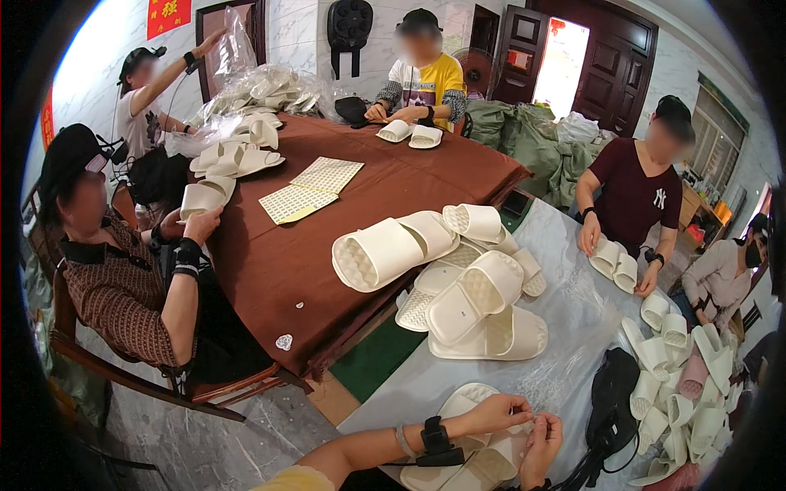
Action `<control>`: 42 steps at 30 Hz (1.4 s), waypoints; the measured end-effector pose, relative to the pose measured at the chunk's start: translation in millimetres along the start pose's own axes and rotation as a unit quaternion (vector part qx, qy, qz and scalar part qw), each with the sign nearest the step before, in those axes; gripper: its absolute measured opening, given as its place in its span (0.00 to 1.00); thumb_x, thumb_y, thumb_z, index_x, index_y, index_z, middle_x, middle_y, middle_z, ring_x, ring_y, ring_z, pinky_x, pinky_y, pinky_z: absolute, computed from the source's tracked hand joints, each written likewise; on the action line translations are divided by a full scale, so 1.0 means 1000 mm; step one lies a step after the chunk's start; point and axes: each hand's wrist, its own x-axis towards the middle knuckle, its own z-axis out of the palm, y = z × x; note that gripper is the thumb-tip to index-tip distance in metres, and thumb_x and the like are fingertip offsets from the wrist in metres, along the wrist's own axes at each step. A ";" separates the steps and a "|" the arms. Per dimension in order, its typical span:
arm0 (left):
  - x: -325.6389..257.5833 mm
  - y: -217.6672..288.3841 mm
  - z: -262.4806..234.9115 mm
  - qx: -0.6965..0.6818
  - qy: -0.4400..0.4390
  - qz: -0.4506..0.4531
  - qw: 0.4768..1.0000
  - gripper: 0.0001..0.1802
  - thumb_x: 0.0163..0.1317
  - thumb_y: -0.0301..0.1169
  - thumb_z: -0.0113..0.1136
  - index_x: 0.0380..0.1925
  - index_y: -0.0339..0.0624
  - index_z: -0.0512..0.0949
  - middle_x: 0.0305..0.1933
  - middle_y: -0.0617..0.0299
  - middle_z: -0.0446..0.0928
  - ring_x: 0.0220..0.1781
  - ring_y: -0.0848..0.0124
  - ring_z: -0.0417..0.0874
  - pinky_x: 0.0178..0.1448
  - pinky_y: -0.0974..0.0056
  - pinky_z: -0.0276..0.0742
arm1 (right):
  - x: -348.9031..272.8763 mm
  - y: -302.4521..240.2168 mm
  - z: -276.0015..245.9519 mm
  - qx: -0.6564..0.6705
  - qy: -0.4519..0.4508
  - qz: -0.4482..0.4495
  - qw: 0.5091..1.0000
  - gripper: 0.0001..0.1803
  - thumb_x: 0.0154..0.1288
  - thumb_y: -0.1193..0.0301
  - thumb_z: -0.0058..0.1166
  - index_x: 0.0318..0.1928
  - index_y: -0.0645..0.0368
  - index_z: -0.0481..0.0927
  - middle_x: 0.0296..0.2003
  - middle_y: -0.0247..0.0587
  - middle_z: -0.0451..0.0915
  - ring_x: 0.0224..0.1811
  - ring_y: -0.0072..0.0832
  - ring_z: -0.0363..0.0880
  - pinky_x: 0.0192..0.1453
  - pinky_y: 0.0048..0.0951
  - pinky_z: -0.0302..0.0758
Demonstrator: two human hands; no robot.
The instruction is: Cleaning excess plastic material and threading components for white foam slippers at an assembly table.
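Close to the lower edge, my left hand (pixel 497 413) and my right hand (pixel 542 444) are side by side with their fingertips pinched together. Whatever they hold, if anything, is too small to make out. Beneath them lies a pair of cream slippers (pixel 485 468) on the grey table (pixel 565 348), partly covered by my forearm and hands. A pile of cream slippers (pixel 489 331) rests just beyond, some leaning on each other.
A black bag (pixel 612 401) lies right of my hands, beside a heap of pale slippers (pixel 679 385). Sticker sheets (pixel 307 196) lie on the brown-covered table (pixel 270 270). Several people sit or stand around, one man-sized chair (pixel 155 385) at left; co-workers' hands (pixel 618 258) hold slippers.
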 end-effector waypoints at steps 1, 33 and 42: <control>0.000 0.001 -0.001 0.005 -0.015 -0.009 1.000 0.14 0.59 0.38 0.54 0.33 0.37 0.75 0.28 0.58 0.77 0.30 0.72 0.74 0.36 0.67 0.69 | 0.000 0.000 0.000 0.000 0.000 0.000 1.000 0.06 0.64 0.70 0.47 0.35 0.60 0.70 0.19 0.25 0.63 0.15 0.09 0.55 0.18 0.13 0.52; 0.000 -0.003 0.000 0.008 0.002 0.008 1.000 0.12 0.58 0.36 0.55 0.31 0.37 0.75 0.25 0.59 0.76 0.27 0.72 0.74 0.35 0.68 0.69 | -0.008 -0.028 0.006 -0.107 -0.015 -0.010 0.994 0.12 0.64 0.64 0.47 0.37 0.62 0.73 0.23 0.28 0.67 0.20 0.14 0.60 0.21 0.16 0.58; 0.000 -0.004 -0.001 0.021 -0.021 -0.021 0.999 0.14 0.60 0.39 0.53 0.34 0.38 0.76 0.29 0.59 0.77 0.31 0.74 0.74 0.38 0.68 0.69 | -0.003 -0.008 -0.006 -0.066 -0.046 0.021 0.997 0.11 0.64 0.64 0.46 0.36 0.60 0.72 0.20 0.25 0.65 0.17 0.10 0.57 0.18 0.14 0.54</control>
